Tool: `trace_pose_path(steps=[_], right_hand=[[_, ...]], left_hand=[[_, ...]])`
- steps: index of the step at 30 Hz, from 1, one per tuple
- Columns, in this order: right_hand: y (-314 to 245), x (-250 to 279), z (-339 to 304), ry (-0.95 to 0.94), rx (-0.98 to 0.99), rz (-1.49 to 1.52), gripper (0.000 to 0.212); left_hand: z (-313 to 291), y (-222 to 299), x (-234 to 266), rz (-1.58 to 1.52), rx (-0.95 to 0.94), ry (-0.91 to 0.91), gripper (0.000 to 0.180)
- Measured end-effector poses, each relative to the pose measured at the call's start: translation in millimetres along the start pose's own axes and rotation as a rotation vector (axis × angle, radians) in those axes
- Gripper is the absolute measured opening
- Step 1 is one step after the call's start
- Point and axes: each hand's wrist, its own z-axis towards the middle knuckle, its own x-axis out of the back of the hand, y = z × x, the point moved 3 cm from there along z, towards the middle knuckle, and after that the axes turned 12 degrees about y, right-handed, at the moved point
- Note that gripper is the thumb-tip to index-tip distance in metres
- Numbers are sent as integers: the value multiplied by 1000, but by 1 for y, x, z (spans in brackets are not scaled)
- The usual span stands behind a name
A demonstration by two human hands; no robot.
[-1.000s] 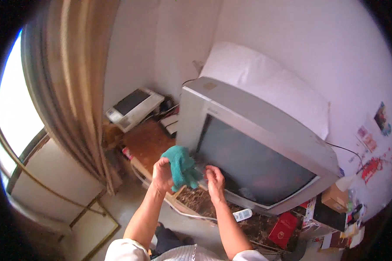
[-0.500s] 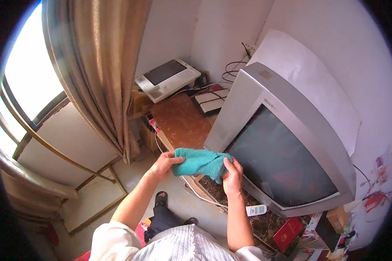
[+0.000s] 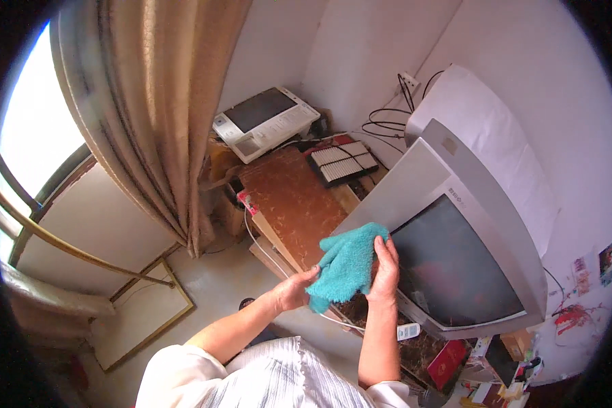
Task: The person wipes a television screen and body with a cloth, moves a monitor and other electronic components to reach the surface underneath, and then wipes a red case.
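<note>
A teal, fluffy cloth [image 3: 347, 268] hangs folded between my two hands. My left hand [image 3: 294, 289] pinches its lower left edge. On the opposite side, my right hand [image 3: 385, 268] grips the cloth with the thumb and fingers along its right edge. Just beyond and to the right stands a big silver-grey tube television [image 3: 455, 265], tilted in view, with a dark glass screen. The cloth is in front of the television's left lower side; whether it touches the casing I cannot tell.
A brown-topped cabinet [image 3: 289, 197] runs left of the television, bearing a white panel device [image 3: 265, 122] and a pleated filter [image 3: 343, 162]. Black cables [image 3: 387, 122] loop by the wall. A white remote [image 3: 408, 332] and red booklet [image 3: 447, 362] lie lower right. A beige curtain [image 3: 149, 102] hangs left.
Both hands have moved right with the cloth, which has gone from stretched flat to bunched and hanging. My left hand has dropped lower. The view has shifted a little.
</note>
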Motion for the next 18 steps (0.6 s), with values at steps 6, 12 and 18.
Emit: trace_pose_path(steps=[6, 12, 18], right_hand=[[7, 31, -1, 121, 157, -174, 25], [27, 24, -2, 122, 478, -818, 24], [44, -2, -13, 63, 257, -581, 22]], left_hand=[[-6, 87, 47, -20, -383, 149, 13], [-3, 148, 66, 423, -841, 284, 22], [18, 103, 60, 144, -224, 208, 72]])
